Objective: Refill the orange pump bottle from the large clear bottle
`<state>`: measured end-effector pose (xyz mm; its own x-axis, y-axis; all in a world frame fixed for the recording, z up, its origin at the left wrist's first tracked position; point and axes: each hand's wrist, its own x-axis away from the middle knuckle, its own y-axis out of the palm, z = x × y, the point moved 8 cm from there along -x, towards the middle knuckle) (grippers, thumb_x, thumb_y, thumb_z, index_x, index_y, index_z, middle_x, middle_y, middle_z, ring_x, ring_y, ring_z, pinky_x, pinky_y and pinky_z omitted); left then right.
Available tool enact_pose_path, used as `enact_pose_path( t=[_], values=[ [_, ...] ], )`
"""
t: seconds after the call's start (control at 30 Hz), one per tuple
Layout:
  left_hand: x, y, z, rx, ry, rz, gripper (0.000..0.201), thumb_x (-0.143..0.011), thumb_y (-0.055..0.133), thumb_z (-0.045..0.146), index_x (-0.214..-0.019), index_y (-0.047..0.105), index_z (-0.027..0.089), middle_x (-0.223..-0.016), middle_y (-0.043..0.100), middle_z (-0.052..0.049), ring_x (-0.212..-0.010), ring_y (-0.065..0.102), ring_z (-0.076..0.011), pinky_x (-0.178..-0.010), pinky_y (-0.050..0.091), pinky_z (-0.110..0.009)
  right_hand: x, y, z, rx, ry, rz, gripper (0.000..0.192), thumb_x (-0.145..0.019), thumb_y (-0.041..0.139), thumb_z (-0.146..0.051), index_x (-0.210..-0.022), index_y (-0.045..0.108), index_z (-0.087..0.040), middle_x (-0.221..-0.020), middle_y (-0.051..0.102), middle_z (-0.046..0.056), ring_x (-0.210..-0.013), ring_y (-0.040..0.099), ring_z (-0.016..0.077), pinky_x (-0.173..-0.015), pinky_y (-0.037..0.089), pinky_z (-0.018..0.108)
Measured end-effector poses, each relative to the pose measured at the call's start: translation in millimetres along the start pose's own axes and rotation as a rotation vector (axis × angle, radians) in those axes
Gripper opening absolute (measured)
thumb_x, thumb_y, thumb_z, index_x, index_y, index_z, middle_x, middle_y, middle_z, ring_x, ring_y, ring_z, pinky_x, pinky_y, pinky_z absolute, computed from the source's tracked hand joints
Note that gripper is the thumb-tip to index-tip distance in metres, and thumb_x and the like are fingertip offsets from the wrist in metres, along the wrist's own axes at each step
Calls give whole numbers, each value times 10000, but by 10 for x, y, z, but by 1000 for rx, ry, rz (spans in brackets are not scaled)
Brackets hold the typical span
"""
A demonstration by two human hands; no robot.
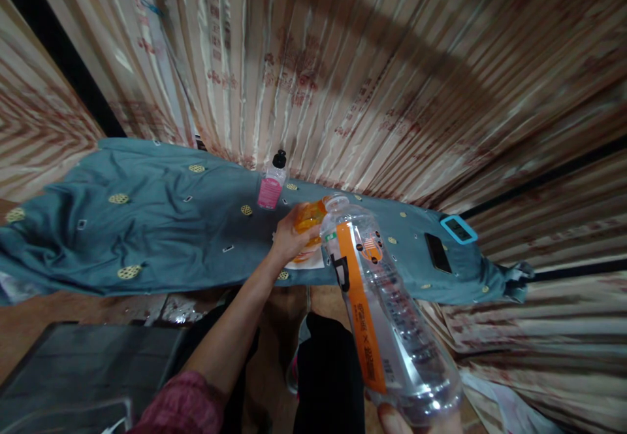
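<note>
Bench (166, 225): covered by a blue-green cloth. Clear bottle (392, 316): slanted above the bench's near edge, base towards the wearer, neck just beside the orange container. Right hand (393, 419): closed on the clear bottle's base, thumb visible, remaining fingers mostly hidden. Left hand (290, 236): fingers curled round the orange container (308, 220), gripping it above a printed sheet (309, 260); contact with the sheet cannot be determined. Pump bottle (271, 189): upright, beyond the left hand. Phone (437, 253) and blue-framed clock (458, 229): near the bench's right end.
</note>
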<state>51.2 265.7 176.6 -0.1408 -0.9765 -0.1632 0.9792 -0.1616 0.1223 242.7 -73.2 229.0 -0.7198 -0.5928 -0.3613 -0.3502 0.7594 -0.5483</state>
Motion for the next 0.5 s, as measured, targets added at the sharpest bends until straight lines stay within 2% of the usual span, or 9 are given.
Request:
enact_pose_path(
  t=[0.1,0.17,0.27,0.37,0.5],
  values=[
    [3,-5,14,-1,12,-6,616,-673,869,390,-1211,676,160,-1151,803,-100,-1101,767,-305,-1044,601,-461,10,-18,11,11,13,-3,870,-654,781,-712,-1334,600,-200,-1153,663,169,-1154,640,468,-1018,482,655],
    [4,-14,17,-10,16,-2,610,-674,861,386,-1209,673,160,-1136,805,-97,-1094,768,-307,-1046,598,-464,17,-26,-2,17,18,-1,861,-662,776,-714,-1333,608,-201,-1156,663,172,-1205,619,486,-1031,475,668],
    [2,-19,14,-8,15,-3,612,-673,860,392,-1211,671,171,-1133,807,-86,-1093,769,-298,-1033,603,-427,28,-26,-49,22,17,10,854,-679,768,-718,-1340,613,-201,-1217,661,189,-1336,536,514,-1112,406,708],
    [-2,-19,19,-10,23,-9,637,-673,858,438,-1219,668,170,-1126,807,-87,-1076,773,-301,-1019,608,-431,32,-2,-98,8,14,10,874,-689,742,-754,-1351,609,-198,-1268,659,200,-1341,539,512,-1172,331,735],
    [-6,-16,13,-6,27,-7,645,-661,866,447,-1213,671,176,-1128,810,-86,-1086,774,-306,-1038,601,-444,39,18,-125,-4,9,6,898,-680,720,-794,-1345,619,-199,-1278,658,201,-1340,547,509,-1174,340,730]
  ],
)
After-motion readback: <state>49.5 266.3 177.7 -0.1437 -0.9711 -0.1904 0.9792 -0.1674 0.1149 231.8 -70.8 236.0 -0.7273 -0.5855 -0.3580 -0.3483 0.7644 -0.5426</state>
